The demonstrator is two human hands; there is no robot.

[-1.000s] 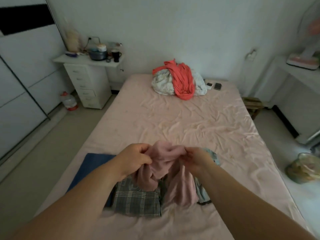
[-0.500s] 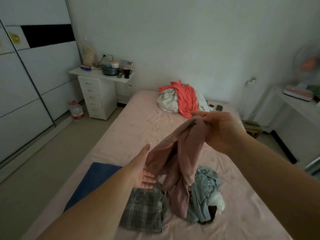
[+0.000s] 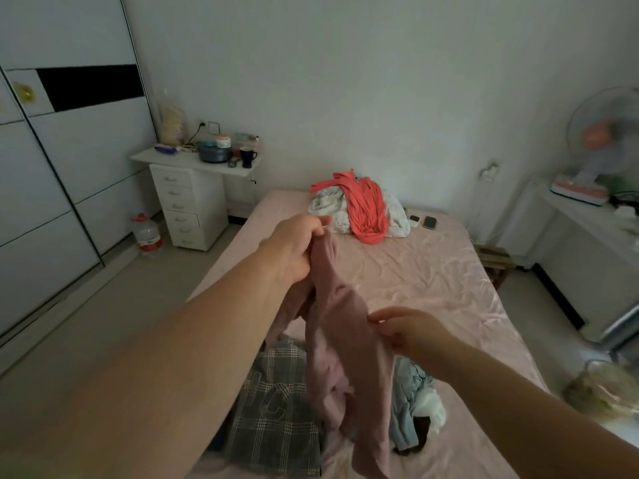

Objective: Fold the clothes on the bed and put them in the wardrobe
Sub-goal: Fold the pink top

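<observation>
Left hand [image 3: 294, 248] gripping limp pink garment [image 3: 342, 344], right hand [image 3: 411, 335] apparently pinching its edge

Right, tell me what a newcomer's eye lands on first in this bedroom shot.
First, the dusty-pink garment held up in mid-frame: the left hand grips its top and the right hand pinches its edge lower down. Next, the coral-red cloth draped over a pale bundle at the far end of the pink bed. Below the hands lies a grey plaid garment.
</observation>
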